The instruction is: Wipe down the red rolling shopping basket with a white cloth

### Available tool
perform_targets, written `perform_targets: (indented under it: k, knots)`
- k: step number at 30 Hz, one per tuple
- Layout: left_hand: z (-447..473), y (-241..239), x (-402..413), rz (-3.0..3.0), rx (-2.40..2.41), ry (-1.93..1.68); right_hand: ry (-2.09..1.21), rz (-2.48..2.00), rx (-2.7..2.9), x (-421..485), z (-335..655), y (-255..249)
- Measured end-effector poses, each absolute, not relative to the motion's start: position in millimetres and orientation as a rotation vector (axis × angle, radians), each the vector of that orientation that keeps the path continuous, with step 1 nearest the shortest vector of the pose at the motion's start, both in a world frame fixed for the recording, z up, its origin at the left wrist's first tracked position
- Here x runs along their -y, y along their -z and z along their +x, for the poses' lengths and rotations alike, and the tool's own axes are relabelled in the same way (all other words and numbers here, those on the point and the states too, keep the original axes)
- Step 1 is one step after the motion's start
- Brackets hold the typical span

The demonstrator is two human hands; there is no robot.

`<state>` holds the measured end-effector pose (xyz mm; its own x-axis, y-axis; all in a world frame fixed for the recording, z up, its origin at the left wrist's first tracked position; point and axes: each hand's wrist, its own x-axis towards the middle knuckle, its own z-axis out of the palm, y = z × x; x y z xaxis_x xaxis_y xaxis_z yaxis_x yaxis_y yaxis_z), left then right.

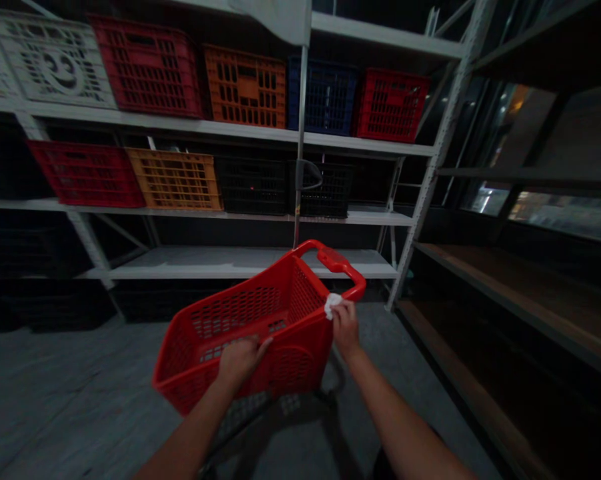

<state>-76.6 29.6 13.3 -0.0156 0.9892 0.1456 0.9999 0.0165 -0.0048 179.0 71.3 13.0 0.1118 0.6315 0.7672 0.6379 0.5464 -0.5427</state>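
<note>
A red plastic shopping cart (290,343) stands in front of me, its basket bare inside and its handle at the right end. My left hand (239,361) grips the near rim of the basket, with the fingers over the edge and the thumb pointing right along it. In my right hand (346,328) is a crumpled white wipe (332,305), which may be cloth or paper. It is pressed against the rim corner just below the handle (333,260). My right fingertips are partly hidden behind the wipe.
White metal shelving (205,263) runs behind the cart. It carries a white crate (55,63), an orange crate (245,87), a yellow crate (175,179) and several others. A metal pole (300,133) rises behind the handle. Brown shelves (525,287) line the right side.
</note>
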Motion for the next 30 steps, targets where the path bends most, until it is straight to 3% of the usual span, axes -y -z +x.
perform_targets:
  k: [5, 11, 15, 19, 23, 30]
  knots:
    - [-92.7, -10.8, -32.2, -2.128, 2.135, 0.104, 0.054, -1.257, 1.142, -73.8, 194.7, -24.3]
    - [-103.1, -9.2, -36.0, -2.143, 2.074, 0.103, 0.002, -1.218, 1.325, -54.5, 166.6, -3.1]
    - [-111.5, -11.6, -33.9, -2.147, 2.086, 0.105, 0.139, -1.269, 1.256, -60.3, 203.6, -30.8]
    - [-108.5, -22.1, -29.9, -2.089, 2.206, 0.100, 0.113, -1.337, 1.825, -74.4, 235.2, -84.2]
    - [-68.8, -40.4, -32.3, -2.217, 2.028, 0.337, -0.038, -1.523, 2.271, -94.9, 222.5, -126.8]
    - [-4.8, -44.0, -50.3, -2.251, 2.076, 0.330, -0.456, -1.527, 2.570, -117.4, 145.7, -140.9]
